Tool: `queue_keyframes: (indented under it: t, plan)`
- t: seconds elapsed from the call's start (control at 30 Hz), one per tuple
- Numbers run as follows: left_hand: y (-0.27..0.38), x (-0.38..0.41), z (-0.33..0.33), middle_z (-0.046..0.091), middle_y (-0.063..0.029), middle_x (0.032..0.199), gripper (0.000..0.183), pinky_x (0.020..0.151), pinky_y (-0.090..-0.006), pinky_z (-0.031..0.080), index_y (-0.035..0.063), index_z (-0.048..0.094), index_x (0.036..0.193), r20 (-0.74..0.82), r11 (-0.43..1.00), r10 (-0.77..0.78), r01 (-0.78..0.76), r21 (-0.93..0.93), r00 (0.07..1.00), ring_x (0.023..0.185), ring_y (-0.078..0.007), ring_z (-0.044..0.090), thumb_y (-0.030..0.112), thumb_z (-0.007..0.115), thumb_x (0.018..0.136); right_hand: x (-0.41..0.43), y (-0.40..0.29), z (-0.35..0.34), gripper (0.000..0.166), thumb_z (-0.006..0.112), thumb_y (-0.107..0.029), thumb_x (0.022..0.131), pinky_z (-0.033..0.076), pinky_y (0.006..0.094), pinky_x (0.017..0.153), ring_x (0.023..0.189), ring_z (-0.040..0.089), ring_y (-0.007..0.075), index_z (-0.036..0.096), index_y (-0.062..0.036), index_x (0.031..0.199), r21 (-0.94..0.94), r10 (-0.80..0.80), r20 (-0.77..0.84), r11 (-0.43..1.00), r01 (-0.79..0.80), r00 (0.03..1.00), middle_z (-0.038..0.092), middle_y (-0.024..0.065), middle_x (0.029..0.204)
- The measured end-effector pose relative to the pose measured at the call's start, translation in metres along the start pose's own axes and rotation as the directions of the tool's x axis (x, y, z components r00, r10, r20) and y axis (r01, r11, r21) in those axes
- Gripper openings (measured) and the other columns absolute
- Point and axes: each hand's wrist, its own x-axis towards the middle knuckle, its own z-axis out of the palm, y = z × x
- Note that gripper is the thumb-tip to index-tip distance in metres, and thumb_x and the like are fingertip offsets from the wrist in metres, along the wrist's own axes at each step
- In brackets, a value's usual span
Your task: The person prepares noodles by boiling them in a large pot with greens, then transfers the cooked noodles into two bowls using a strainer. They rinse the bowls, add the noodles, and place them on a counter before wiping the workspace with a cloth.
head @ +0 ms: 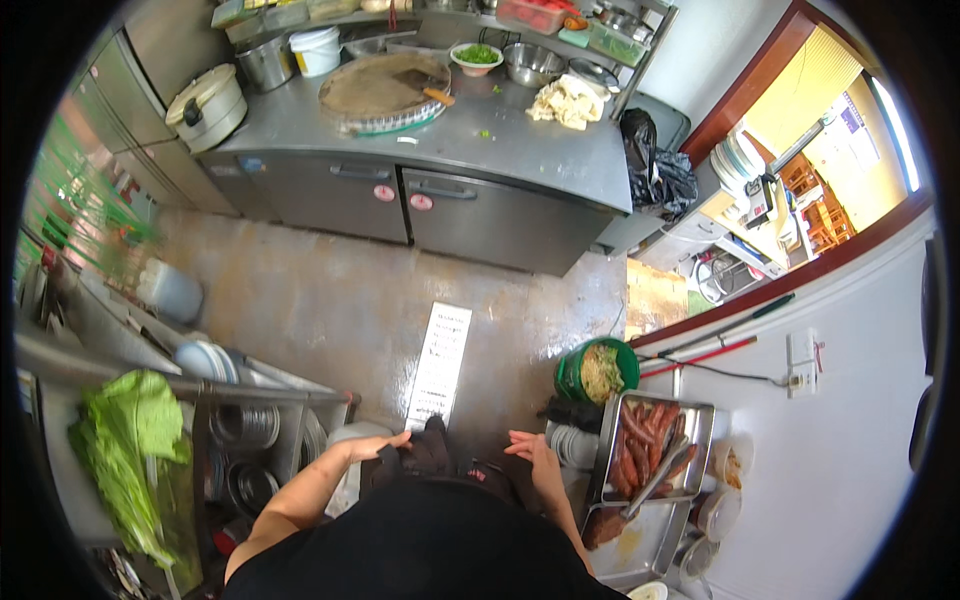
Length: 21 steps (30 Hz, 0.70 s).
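Note:
My left hand [379, 448] is low in the picture, against the dark clothing at my waist, beside a dark strap [388, 463]. Its fingers point inward, and whether they grip the strap I cannot tell. My right hand [534, 452] hangs with its fingers apart and nothing in it. A stack of white plates [574, 448] is just beyond it. Further right, a metal tray [701, 431] holds several reddish-brown sausages [643, 431], with metal tongs [664, 476] lying across them. A dark piece of meat [606, 526] lies in a second metal tray [671, 551].
Leafy lettuce [127, 450] rests on a shelf unit at left. A green bucket [570, 375] of food scraps stands right of the drain cover [441, 352]. Ahead, a steel counter [525, 161] bears a round chopping board [375, 82] with a cleaver [420, 81].

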Motion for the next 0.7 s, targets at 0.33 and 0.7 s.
queue_keyframes:
  t: [0.33,0.7]
  plan:
    - [-0.089,0.111,-0.122,0.069,-0.0085,0.095,0.038,0.062,-0.0322,0.051,0.0055,0.060,0.108,-0.780,0.902,-0.170,-0.224,-0.369,0.603,0.074,-0.0194,0.067,0.041,0.051,0.098,0.171,-0.042,-0.049,0.052,0.041,-0.040,0.105,0.053,0.0315,0.082,0.099,0.064,0.0212,0.058,0.0076,0.119,0.183,0.156,-0.189,0.976,-0.121,0.969,0.063,0.0154,0.116]
    - [-0.047,0.187,-0.020,0.071,-0.0206,0.092,0.042,0.085,-0.0450,0.050,0.0001,0.071,0.093,-0.930,0.901,-0.337,-0.236,-0.364,0.148,0.091,-0.0369,0.067,0.037,0.054,0.088,0.412,-0.117,-0.078,0.044,0.049,-0.039,0.102,0.052,0.0308,0.080,0.094,0.063,0.0203,0.057,0.0017,0.117,-0.259,0.176,0.311,0.961,-0.095,0.934,0.062,0.0129,0.114]
